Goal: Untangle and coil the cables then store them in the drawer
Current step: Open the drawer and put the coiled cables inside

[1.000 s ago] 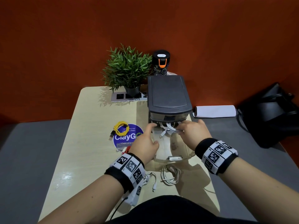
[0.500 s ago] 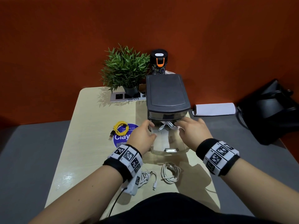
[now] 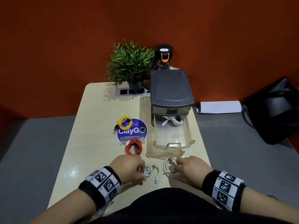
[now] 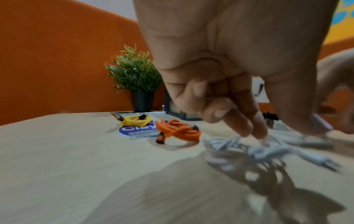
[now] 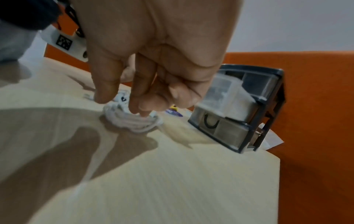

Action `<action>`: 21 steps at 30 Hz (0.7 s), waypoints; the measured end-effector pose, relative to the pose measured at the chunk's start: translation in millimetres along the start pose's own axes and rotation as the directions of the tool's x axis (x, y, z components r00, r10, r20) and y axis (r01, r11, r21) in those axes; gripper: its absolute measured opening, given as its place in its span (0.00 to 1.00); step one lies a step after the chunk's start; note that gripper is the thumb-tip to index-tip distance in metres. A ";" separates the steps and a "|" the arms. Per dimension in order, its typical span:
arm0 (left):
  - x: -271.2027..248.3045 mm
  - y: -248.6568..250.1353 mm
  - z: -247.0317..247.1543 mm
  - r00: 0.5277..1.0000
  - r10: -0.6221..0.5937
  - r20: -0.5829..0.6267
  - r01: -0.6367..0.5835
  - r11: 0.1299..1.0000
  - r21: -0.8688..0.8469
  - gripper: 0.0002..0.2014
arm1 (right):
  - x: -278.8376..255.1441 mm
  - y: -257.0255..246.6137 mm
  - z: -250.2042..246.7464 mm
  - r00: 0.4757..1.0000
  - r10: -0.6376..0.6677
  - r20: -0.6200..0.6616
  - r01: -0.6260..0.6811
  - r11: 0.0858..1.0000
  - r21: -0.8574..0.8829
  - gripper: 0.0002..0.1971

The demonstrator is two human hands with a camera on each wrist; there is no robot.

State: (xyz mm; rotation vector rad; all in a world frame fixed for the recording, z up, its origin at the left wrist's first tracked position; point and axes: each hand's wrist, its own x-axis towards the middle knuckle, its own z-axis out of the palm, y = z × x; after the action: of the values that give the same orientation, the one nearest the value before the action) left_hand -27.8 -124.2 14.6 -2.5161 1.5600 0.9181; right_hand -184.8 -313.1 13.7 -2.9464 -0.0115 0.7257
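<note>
While the head view takes in the table (image 3: pixel 97 159), the open drawer (image 3: pixel 186 145) at centre right is noted holding one stored white cable (image 3: pixel 174 120). Sticker (image 3: pixel 131 130) read: "ClayGo", "Clean as you go".

Left wrist view: left hand (image 4: pixel 229 53) fingertips are curled onto the loose white cable (image 4: pixel 239 151), lower right. Grip cannot be told because of blur.

Right wrist view: right hand (image 5: pixel 153 45) is pinched on the white coil (image 5: pixel 134 122), centre.

Cables are judged light and limp, best taken across all loops.

- Both hands have left the drawer (image 3: pixel 173 145) and come back to the near edge of the surface (image 3: pixel 100 159).
- The left hand (image 3: pixel 127 168) now reaches the small white cable (image 3: pixel 151 171).
- The right hand (image 3: pixel 191 168) now touches the white coil (image 3: pixel 169 167) with its fingertips (image 5: pixel 142 114).
- The red cable (image 3: pixel 134 147), hidden before, now lies uncovered.
</note>
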 end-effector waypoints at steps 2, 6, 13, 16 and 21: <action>-0.4 1.8 10.9 0.999 0.019 0.050 -0.025 0.993 0.118 0.18 | 3.3 0.7 13.0 1.000 0.003 0.017 -0.002 0.999 -0.050 0.20; 1.8 2.2 18.0 0.999 0.017 0.050 -0.026 0.983 0.182 0.11 | 13.9 0.9 25.8 0.999 0.029 0.018 -0.027 0.997 -0.074 0.21; 2.4 2.4 -7.7 1.000 0.003 0.005 -0.003 1.000 0.027 0.09 | 8.3 -7.6 4.8 0.995 0.002 -0.102 0.005 0.998 0.068 0.14; -2.5 3.1 -39.8 0.998 0.017 -0.057 -0.020 0.999 -0.037 0.08 | 2.2 -7.5 -11.8 0.986 -0.001 -0.164 0.042 0.969 0.243 0.13; -15.6 8.4 -94.8 0.960 0.026 -0.278 -0.049 0.996 -0.074 0.08 | -13.1 -0.1 -47.8 0.953 0.029 -0.301 0.116 0.883 0.454 0.10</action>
State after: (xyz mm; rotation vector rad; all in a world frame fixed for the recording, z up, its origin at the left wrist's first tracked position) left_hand 3.9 -147.3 102.7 -2.7822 1.6790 0.6654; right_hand -174.3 -318.3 61.8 -2.5407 0.1065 0.2182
